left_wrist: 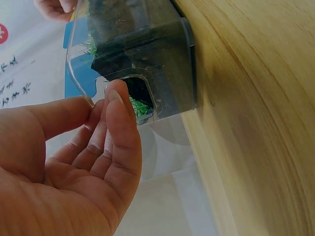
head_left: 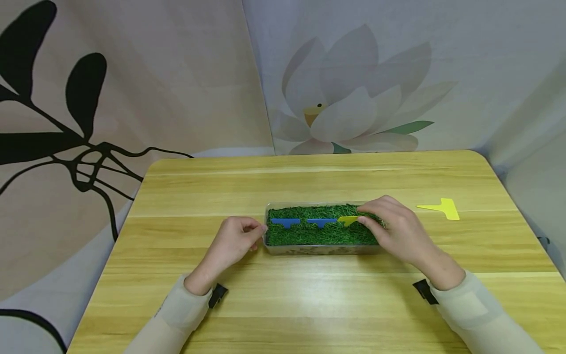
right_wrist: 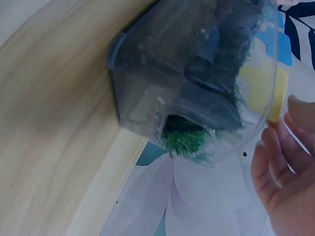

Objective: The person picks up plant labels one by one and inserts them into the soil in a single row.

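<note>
A clear plastic box (head_left: 325, 250) topped with green artificial grass (head_left: 309, 238) sits on the table. Two blue T-shaped plant labels (head_left: 285, 223) (head_left: 322, 223) stand in a row in the grass. At the right of that row is a yellow plant label (head_left: 348, 221), its far end covered by my right hand (head_left: 400, 233). The right wrist view has that hand's thumb and fingers pinching the yellow label's (right_wrist: 279, 93) top corner. My left hand (head_left: 234, 240) pinches the box's left-end rim between thumb and fingers, beside a blue label (left_wrist: 81, 81).
Another yellow plant label (head_left: 449, 209) lies flat on the wooden table (head_left: 309, 305), right of the box. Behind the table hangs a cloth backdrop (head_left: 199, 73) with printed leaves and a flower. Each end of the box has a cut-out opening with grass showing inside.
</note>
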A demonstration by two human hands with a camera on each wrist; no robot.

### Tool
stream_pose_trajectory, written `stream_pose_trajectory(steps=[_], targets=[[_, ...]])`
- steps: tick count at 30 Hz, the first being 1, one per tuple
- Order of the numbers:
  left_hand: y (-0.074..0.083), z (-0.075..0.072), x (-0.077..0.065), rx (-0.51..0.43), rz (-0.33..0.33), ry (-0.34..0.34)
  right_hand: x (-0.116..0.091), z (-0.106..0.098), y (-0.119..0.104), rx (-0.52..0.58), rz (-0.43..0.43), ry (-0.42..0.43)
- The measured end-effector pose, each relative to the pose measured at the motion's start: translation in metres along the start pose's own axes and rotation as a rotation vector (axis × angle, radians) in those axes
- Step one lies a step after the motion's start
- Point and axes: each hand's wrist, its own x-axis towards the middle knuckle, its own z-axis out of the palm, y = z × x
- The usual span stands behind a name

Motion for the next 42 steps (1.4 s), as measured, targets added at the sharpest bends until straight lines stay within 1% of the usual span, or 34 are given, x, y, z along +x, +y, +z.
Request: stream_pose_trajectory(steps=[2, 6, 12, 14, 17, 20, 25, 29, 33, 37, 42], targets=[[0.000, 0.000, 0.000, 0.003, 0.002, 0.000, 0.000, -0.003, 0.000, -0.005, 0.011, 0.013], [-0.001, 0.000, 0.001, 0.007, 0.008, 0.002, -0.001, -0.010, 0.001, -0.028, 0.079, 0.047], [-0.001, 0.000, 0.001, 0.001, 0.016, 0.000, -0.001, -0.024, 0.010, -0.117, 0.216, 0.142], [-0.001, -0.001, 0.000, 0.001, 0.017, -0.004, -0.001, -0.030, 0.016, -0.145, 0.260, 0.156], [-0.001, -0.001, 0.000, -0.002, 0.014, -0.007, -0.002, -0.038, 0.026, -0.174, 0.333, 0.152], [-0.001, -0.001, 0.000, -0.004, 0.013, -0.007, -0.004, -0.048, 0.036, -0.174, 0.435, 0.115], [-0.001, 0.000, 0.000, -0.008, 0.011, -0.006, -0.010, -0.062, 0.056, -0.172, 0.627, 0.022], [-0.001, 0.000, 0.000, -0.003, 0.010, -0.005, -0.016, -0.068, 0.075, -0.197, 0.742, -0.061], [-0.001, 0.001, 0.000, -0.002, 0.018, -0.004, -0.025, -0.074, 0.092, -0.213, 0.836, -0.145], [-0.001, 0.000, 0.000, -0.001, 0.024, -0.007, -0.034, -0.078, 0.106, -0.226, 0.909, -0.217], [-0.001, 0.000, 0.001, 0.005, 0.015, -0.008, -0.045, -0.083, 0.120, -0.262, 0.995, -0.309]])
